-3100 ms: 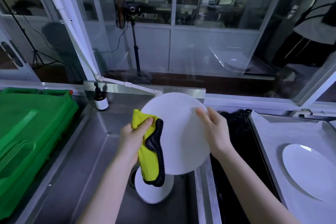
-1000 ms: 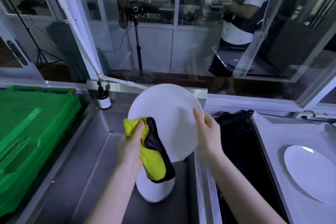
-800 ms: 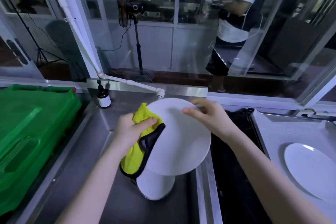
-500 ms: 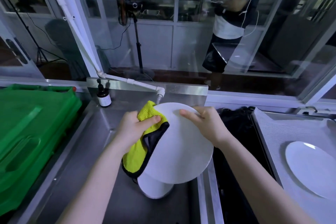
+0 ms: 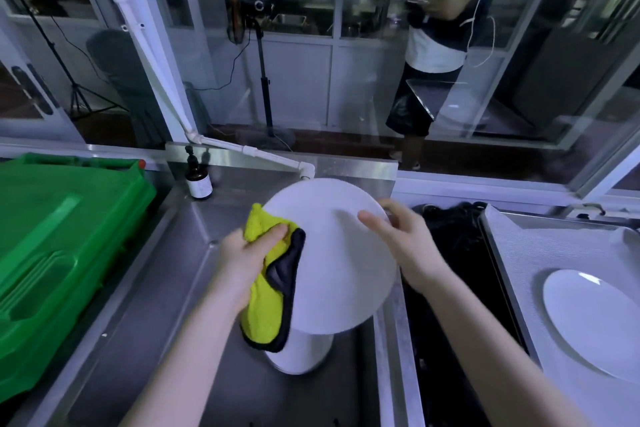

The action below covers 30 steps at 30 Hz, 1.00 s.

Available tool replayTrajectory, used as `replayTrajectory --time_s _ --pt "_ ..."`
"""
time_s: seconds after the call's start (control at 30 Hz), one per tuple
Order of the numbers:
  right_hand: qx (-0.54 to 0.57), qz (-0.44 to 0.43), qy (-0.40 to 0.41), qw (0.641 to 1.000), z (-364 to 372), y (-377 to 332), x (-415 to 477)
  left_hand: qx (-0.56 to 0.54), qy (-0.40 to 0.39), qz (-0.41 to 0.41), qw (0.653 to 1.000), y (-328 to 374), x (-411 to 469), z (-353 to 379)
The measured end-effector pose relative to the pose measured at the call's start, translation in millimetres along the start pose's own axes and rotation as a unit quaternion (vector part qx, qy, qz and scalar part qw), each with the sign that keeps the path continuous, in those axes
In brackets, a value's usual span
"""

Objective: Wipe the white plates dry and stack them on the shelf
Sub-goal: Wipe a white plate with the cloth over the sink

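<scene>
A white plate (image 5: 343, 253) is gripped at its right rim by the right hand (image 5: 405, 246); a yellow cloth (image 5: 266, 291) is clutched against its left edge by the left hand (image 5: 246, 256).

Open sink floor (image 5: 156, 340) — green crate (image 5: 62, 236), bottle (image 5: 199, 182), pipe (image 5: 263, 158), held plate (image 5: 339, 253) around it.

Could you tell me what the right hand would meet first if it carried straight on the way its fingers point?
The right hand grips the plate; beyond its rim, probably the white tap spout, though depth is unclear.
</scene>
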State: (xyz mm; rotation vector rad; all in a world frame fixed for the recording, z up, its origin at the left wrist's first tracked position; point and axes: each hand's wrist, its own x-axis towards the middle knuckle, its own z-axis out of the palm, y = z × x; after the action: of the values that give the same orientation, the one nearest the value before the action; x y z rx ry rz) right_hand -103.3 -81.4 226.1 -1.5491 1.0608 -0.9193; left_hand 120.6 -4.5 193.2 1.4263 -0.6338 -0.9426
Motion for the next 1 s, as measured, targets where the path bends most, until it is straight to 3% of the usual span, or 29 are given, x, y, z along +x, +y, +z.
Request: replayTrajectory --time_s 0.1,0.17,0.23,0.3,0.4,0.47,0.53,0.63,0.77,0.83,0.9,1.0 --pt "-0.146 -0.055 -0.125 0.980 -2.4 -18.3 10.6 0.177 -0.122 0.109 0.970 26.8 6.9 4.7" --pt "-0.160 -0.068 -0.125 0.977 2.2 -19.3 11.4 0.218 -0.162 0.125 0.954 38.0 9.8 8.0" --pt "-0.132 -0.071 -0.093 0.984 4.6 -18.4 9.1 0.204 -0.161 0.111 0.959 42.3 13.6 6.5" --pt "-0.072 -0.046 -0.047 0.995 3.3 -16.7 4.9 0.140 -0.132 0.075 0.978 38.5 16.4 2.8" --pt "0.067 0.016 0.086 0.994 13.2 -7.3 -2.9 -0.049 -0.031 -0.024 0.998 15.5 8.9 9.5" --pt "0.147 0.084 0.200 0.965 33.4 1.8 -11.8 -0.141 0.062 -0.087 0.984 -6.9 -1.9 20.8" --pt "0.204 0.135 0.264 0.933 48.6 10.5 -19.1 -0.176 0.108 -0.131 0.970 -23.5 -10.2 28.0" --pt "0.182 0.119 0.185 0.958 45.2 14.1 -25.8 -0.171 0.085 -0.136 0.972 -29.1 -9.8 22.0" --pt "0.037 0.014 0.050 0.998 6.3 -7.9 -9.6 -0.080 0.034 -0.058 0.994 -4.9 4.1 5.2" --pt "-0.078 -0.033 -0.032 0.996 -4.2 -24.9 2.3 0.043 -0.038 0.016 0.998 12.4 10.8 0.5" --pt "-0.183 -0.070 -0.098 0.976 -3.2 -32.0 10.7 0.161 -0.103 0.081 0.978 26.8 14.9 1.8" --pt "-0.174 -0.083 -0.099 0.976 5.2 -32.2 12.5 0.206 -0.137 0.093 0.965 37.7 17.3 4.8"
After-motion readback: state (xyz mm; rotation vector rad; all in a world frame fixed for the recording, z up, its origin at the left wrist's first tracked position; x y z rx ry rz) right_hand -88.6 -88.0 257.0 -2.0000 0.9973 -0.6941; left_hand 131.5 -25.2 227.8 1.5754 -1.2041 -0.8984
